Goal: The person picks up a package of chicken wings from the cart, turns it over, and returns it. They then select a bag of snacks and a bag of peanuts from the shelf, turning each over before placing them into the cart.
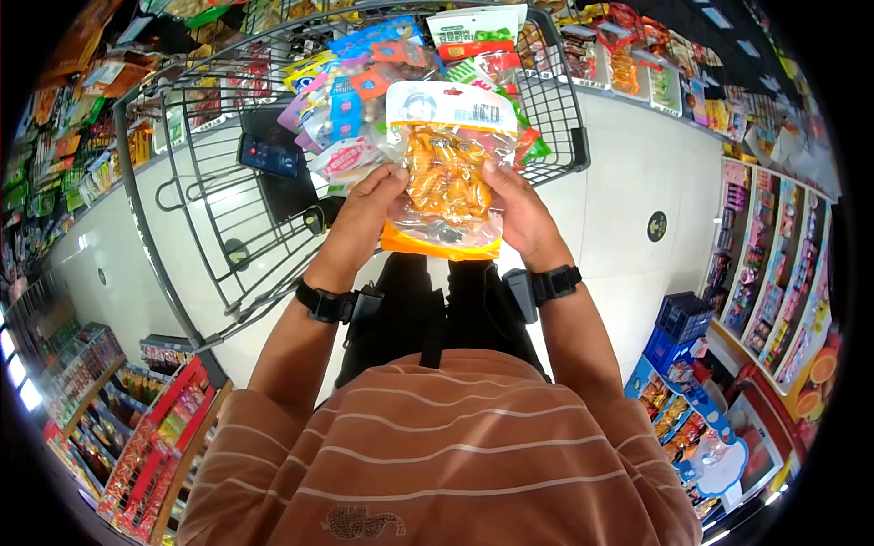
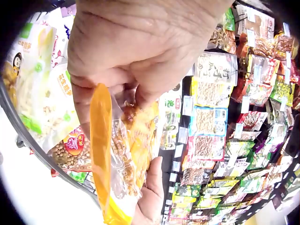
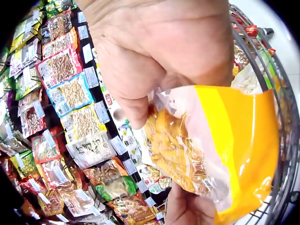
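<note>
Between both hands is a clear plastic snack bag [image 1: 448, 187] with a white top, an orange bottom edge and golden-brown pieces inside. In the head view my left hand [image 1: 369, 207] grips its left side, thumb on the front. My right hand [image 1: 523, 214] grips the opposite side the same way. From the left wrist view, the orange base [image 2: 101, 154] of the bag faces the camera, with my left hand [image 2: 145, 51] above it. The right wrist view shows my right hand [image 3: 164, 56] curled at the bag's edge, its fingers partly hidden behind the packaging.
A wire shopping cart [image 1: 583, 150] stands ahead, holding several snack packages [image 1: 350, 100]. A phone [image 1: 269, 156] sits at the cart's near left. Shelves of hanging packets [image 2: 206, 122] line the aisle, and blue crates [image 1: 683, 318] stand at the right.
</note>
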A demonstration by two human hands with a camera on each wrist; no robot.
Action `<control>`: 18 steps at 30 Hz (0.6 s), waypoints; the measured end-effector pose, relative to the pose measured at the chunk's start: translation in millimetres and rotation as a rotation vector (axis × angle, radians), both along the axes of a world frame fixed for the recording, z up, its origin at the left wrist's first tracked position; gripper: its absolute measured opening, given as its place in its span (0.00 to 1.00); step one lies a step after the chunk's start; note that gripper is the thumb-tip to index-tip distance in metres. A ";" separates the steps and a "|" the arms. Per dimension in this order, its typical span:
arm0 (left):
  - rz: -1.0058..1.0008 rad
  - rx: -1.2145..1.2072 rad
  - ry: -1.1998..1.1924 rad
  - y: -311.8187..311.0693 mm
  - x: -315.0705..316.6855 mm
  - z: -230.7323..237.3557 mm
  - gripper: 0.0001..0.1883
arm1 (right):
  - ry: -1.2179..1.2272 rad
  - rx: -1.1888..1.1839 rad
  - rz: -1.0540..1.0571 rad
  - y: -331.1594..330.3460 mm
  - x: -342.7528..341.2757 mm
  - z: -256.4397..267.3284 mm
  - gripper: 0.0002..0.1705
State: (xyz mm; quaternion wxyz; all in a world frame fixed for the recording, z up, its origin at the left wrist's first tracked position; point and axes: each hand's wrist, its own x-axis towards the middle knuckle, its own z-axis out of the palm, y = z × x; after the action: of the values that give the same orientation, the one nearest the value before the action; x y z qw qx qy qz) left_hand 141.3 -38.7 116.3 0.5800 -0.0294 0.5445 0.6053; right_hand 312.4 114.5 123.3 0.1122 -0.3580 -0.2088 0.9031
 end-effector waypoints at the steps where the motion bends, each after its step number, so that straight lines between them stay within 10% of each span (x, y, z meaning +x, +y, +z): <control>1: 0.010 -0.005 -0.005 -0.6 0.1 -2.5 0.19 | 0.009 0.003 0.001 0.2 -0.6 0.7 0.27; 18: 0.005 0.029 0.005 -19.7 -16.2 7.8 0.20 | 0.021 0.012 0.076 -8.4 -29.0 -1.7 0.25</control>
State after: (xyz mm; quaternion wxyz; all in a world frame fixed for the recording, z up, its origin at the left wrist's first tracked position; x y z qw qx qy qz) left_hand 125.0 -58.4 124.1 0.5774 -0.0210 0.5370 0.6147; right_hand 283.4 106.1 121.6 0.0820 -0.3397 -0.2267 0.9091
